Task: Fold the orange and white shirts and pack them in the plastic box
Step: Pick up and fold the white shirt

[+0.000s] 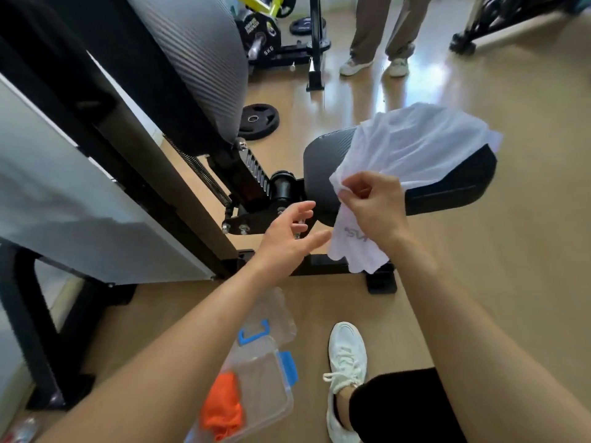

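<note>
The white shirt lies draped over the black padded seat of a weight bench. My right hand pinches its near edge, and a part with grey lettering hangs down below my wrist. My left hand hovers open, fingers spread, just left of the hanging cloth and apart from it. On the floor below my left forearm stands the clear plastic box with blue latches. The orange shirt lies bunched in the box's left side. The box's clear lid lies just beyond it.
The bench's black frame and grey backrest fill the left. A black weight plate lies on the wooden floor behind it. Another person's legs stand at the top. My white shoe is right of the box.
</note>
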Tool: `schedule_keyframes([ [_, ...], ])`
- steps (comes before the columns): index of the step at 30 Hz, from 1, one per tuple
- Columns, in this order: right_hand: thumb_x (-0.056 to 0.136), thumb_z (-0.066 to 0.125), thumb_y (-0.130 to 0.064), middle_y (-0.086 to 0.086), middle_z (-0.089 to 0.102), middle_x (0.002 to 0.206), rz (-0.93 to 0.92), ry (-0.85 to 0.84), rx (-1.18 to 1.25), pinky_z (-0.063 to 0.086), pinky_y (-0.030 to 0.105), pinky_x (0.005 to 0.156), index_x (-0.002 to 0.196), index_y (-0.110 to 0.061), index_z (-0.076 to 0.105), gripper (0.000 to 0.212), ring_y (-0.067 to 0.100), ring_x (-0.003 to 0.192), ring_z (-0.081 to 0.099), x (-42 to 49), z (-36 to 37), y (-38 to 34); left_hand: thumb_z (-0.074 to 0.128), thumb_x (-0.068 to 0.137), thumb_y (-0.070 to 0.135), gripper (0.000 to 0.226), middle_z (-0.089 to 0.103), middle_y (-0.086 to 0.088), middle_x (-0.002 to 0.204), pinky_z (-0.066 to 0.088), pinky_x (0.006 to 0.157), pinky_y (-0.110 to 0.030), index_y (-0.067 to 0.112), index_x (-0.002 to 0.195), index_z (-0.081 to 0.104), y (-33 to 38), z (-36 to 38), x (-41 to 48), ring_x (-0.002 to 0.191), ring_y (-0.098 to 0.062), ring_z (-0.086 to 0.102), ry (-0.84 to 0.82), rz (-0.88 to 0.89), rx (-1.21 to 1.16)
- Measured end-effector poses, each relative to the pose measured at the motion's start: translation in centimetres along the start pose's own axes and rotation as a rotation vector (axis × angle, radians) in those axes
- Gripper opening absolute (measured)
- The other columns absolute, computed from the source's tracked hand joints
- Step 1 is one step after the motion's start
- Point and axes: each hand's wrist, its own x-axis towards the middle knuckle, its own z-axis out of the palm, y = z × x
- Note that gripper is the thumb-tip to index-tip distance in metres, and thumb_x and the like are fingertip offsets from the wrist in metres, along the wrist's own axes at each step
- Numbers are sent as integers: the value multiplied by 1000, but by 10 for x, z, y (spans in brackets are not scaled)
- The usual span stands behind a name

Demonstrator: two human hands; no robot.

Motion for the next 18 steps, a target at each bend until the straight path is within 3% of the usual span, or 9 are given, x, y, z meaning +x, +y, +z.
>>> schedule_keyframes([
  [2, 87, 76, -15, -1, 70, 81, 68, -95, 226, 58, 33, 75, 88, -18, 72, 5, 16, 77, 66, -10, 3, -13, 80, 83, 36, 64, 59, 17, 130, 49, 92, -21, 32, 139, 52, 0, 6, -5, 114, 2, 57, -67, -3, -35],
  [3, 86, 77, -12, 1, 69, 81, 91, -133, 311, 60, 37, 77, 85, -19, 70, 10, 18, 76, 66, -14, 5, -17, 81, 82, 33, 56, 65, 16, 124, 52, 90, -22, 30, 133, 57, -1, 7, -7, 109, 3, 60, -76, -9, -69],
  [7, 85, 76, -6, 4, 68, 78, 98, -205, 510, 62, 52, 79, 82, -20, 69, 16, 21, 74, 67, -29, 10, -31, 74, 89, 30, 22, 75, -4, 103, 57, 90, -52, 22, 109, 71, -9, -2, -30, 97, -21, 71, 55, -33, -111],
  [9, 88, 72, -5, 10, 67, 76, 63, -208, 471, 64, 48, 71, 100, -21, 68, 20, 22, 72, 68, -34, 13, -40, 74, 89, 32, 19, 75, -8, 100, 59, 84, -51, 20, 104, 72, -11, -14, -50, 91, -24, 71, 112, -44, -89],
  [12, 91, 61, 1, 10, 55, 61, 29, -285, 368, 61, 33, 60, 127, -30, 62, 48, 20, 59, 59, -44, 21, -48, 75, 87, 30, 12, 73, -4, 91, 60, 70, -36, 20, 92, 71, -14, -38, -90, 81, -18, 72, 177, -64, -98],
  [14, 91, 57, 0, 5, 59, 57, 13, -390, 241, 61, 34, 64, 115, -24, 72, 38, 17, 54, 60, -54, 31, -56, 74, 89, 30, 16, 72, -5, 88, 55, 64, -28, 15, 92, 70, -16, -56, -119, 77, -15, 69, 211, -62, -42],
  [16, 92, 57, 0, 1, 64, 57, 0, -506, 168, 61, 36, 70, 98, -17, 77, 27, 15, 52, 63, -67, 41, -64, 71, 91, 31, 16, 74, -4, 92, 56, 68, -28, 17, 99, 72, -19, -75, -150, 80, -13, 69, 221, -97, -4],
  [18, 97, 54, -1, -1, 68, 62, -26, -594, 108, 61, 30, 73, 100, -13, 76, 25, 9, 54, 66, -82, 47, -75, 73, 90, 30, 16, 75, 5, 96, 58, 74, -29, 24, 105, 74, -24, -92, -184, 85, -12, 71, 216, -156, 12],
])
